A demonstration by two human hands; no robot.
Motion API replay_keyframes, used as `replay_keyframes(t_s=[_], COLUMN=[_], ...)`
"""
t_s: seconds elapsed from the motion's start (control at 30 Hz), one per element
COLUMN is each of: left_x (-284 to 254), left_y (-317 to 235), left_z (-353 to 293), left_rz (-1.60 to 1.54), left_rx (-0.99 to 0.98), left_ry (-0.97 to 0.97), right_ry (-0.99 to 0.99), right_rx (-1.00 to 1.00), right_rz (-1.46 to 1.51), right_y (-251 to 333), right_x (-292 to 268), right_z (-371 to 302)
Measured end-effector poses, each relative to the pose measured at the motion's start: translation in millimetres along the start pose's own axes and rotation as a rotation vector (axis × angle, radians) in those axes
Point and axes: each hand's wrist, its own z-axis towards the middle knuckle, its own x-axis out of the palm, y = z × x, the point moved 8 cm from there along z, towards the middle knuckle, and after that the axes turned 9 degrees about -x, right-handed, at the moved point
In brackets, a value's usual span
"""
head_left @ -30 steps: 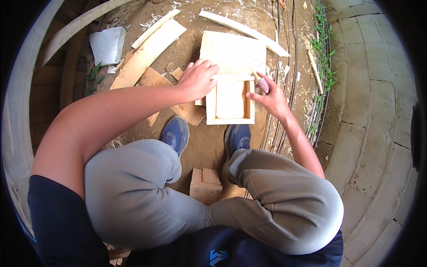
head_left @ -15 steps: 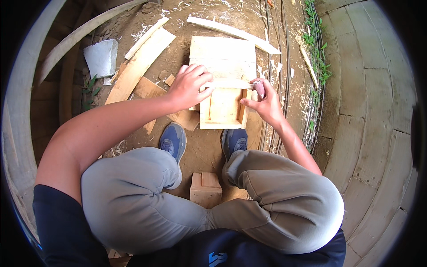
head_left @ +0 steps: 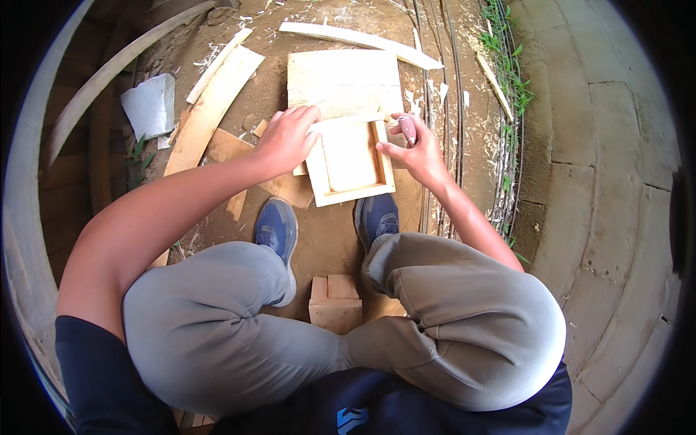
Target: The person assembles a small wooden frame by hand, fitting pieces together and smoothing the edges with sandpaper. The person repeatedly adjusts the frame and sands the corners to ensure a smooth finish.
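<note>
A small, shallow wooden box (head_left: 355,196) is held slightly tilted, its hollow side facing me. My left hand (head_left: 290,138) is closed on its upper left corner, and the fingertips are partly hidden. On the right, my right hand (head_left: 419,148) has its thumb against the box's side wall. A rounded, dull pink handle-like object (head_left: 408,130) sits in the curled fingers of that hand; its exact kind does not show. Behind the box lies a pale, wide wooden board (head_left: 344,76), partly covered by it.
Planks (head_left: 210,119) and a white block (head_left: 150,105) lie at the left. A long strip (head_left: 362,42) lies beyond the board. Dark rods (head_left: 458,109) run along the right, beside a paved strip (head_left: 580,217). A small wooden block (head_left: 335,304) sits between my feet.
The box has turned slightly and shifted a little left in view, along with both hands. More light falls inside it. Surrounding things have shifted left and up in view too.
</note>
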Motion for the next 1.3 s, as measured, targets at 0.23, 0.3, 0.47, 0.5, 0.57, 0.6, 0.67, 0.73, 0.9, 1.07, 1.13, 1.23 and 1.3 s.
replay_keyframes(t_s=[0.23, 0.3, 0.47, 0.5, 0.57, 0.6, 0.67, 0.73, 0.9, 1.07, 1.13, 1.23, 1.3], left_x=[0, -3, -10, -11, -10, -10, -8, -6, -2, -1, -1, 1, 4], left_y=[-8, -13, -17, -19, -19, -21, -28, -30, -31, -35, -34, -34, -31], left_z=[0, -2, -5, -5, -2, 0, 1, 1, -4, -3, -3, -5, -6], left_rz=[0.001, -0.005, -0.008, -0.012, -0.035, -0.051, -0.084, -0.101, -0.095, -0.097, -0.128, -0.155, -0.153], left_rx=[0.054, 0.092, 0.133, 0.144, 0.106, 0.088, 0.087, 0.105, 0.173, 0.168, 0.153, 0.117, 0.063], left_ry=[-0.006, -0.040, -0.061, -0.062, -0.030, -0.016, -0.012, 0.007, 0.024, 0.060, 0.080, 0.107, 0.141], right_ry=[0.098, 0.121, 0.129, 0.123, 0.125, 0.133, 0.122, 0.085, 0.143, 0.140, 0.141, 0.143, 0.161], right_rx=[0.070, 0.046, 0.109, 0.122, 0.140, 0.145, 0.097, -0.012, -0.046, -0.090, -0.083, -0.113, -0.135], right_rz=[0.153, 0.131, 0.235, 0.239, 0.257, 0.264, 0.245, 0.200, 0.294, 0.358, 0.348, 0.401, 0.365], right_y=[-4, -3, 9, 9, 11, 14, 20, 28, 31, 27, 26, 24, 26], right_x=[7, 8, 10, 9, 8, 6, 2, 1, 9, 5, 6, 8, 8], right_z=[-2, 1, -4, -6, -9, -10, -11, -12, -10, -10, -11, -10, -9])
